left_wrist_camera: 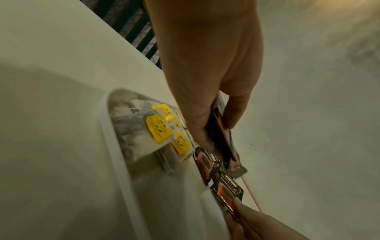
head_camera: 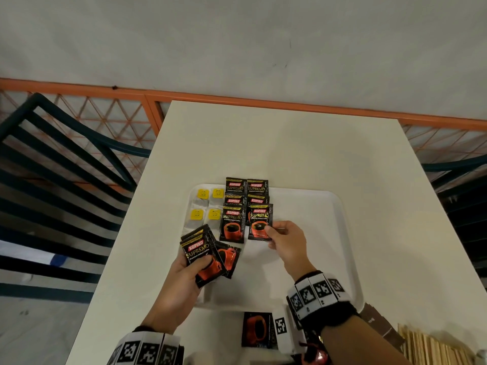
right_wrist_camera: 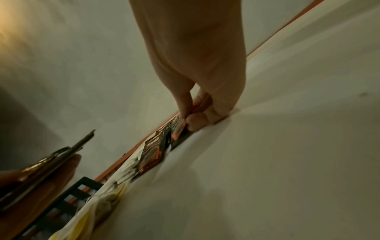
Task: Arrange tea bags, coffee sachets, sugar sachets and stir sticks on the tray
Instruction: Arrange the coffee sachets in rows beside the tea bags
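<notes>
A white tray (head_camera: 329,206) lies on the table. Several tea bags with yellow tags (head_camera: 203,194) sit in its far left corner. Beside them, black coffee sachets (head_camera: 234,222) lie in two overlapping columns. My right hand (head_camera: 283,239) pinches the lower right edge of the nearest sachet of the right column (head_camera: 259,219), which lies on the tray. My left hand (head_camera: 184,275) grips a fanned stack of coffee sachets (head_camera: 204,255) above the tray's left edge. In the left wrist view the held sachets (left_wrist_camera: 222,138) sit between thumb and fingers. In the right wrist view thumb and fingers (right_wrist_camera: 197,120) pinch the sachet's edge.
One more coffee sachet (head_camera: 259,329) lies on the table in front of the tray. Brown sachets (head_camera: 382,326) and wooden stir sticks (head_camera: 432,349) lie at the near right. Dark chairs (head_camera: 66,180) stand on both sides of the table.
</notes>
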Motion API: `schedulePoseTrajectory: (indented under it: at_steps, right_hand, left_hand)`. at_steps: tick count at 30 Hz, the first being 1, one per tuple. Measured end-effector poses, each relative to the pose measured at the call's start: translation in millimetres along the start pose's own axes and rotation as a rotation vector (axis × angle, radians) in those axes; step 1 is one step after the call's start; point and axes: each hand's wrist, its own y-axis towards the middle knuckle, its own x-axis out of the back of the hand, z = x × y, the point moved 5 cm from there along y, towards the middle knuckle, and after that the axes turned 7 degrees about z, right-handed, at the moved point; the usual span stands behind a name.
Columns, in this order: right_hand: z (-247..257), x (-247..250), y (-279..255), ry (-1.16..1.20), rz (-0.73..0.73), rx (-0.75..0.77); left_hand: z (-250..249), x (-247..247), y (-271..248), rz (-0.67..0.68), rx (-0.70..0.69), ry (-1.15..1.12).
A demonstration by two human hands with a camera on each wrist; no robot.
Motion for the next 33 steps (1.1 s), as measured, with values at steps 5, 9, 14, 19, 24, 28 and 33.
schedulePoseTrajectory:
  at_steps: [5,9,14,19,24,28,33]
  right_hand:
    - [10.4,-5.9,-1.5,-0.235,-0.055,0.099]
    - [12.1,-7.7,-1.3,-0.308,-0.073,0.107]
    - [19.7,-12.4,-13.5,-0.349,-0.036,0.178]
    - [21.0,-37.4,-56.9,-0.303,0.479,0.076]
    - [10.1,-45.7,-75.6,-0.126,0.641,0.039]
    - [6.2,-43.7,-80.8,-0.041,0.676,-0.006]
    - [8.3,-45.3,-88.4,-0.271,0.673,0.096]
  left_hand:
    - [1.0,0.0,0.7,-0.015,0.007,-0.001]
    - [0.4,-1.6,1.1,-0.019,0.002,-0.006]
    - [-1.2,-4.8,0.6,0.001,-0.012,0.006]
    - [0.0,-3.2,0.2,-0.032,-0.03,-0.01]
    - [-0.6,-0.7,-2.0,-0.053,-0.06,0.007]
    - [-3.3,5.6,-5.9,-0.074,-0.075,-0.005]
    - [-3.6,8.2,-9.5,-0.071,-0.096,0.011]
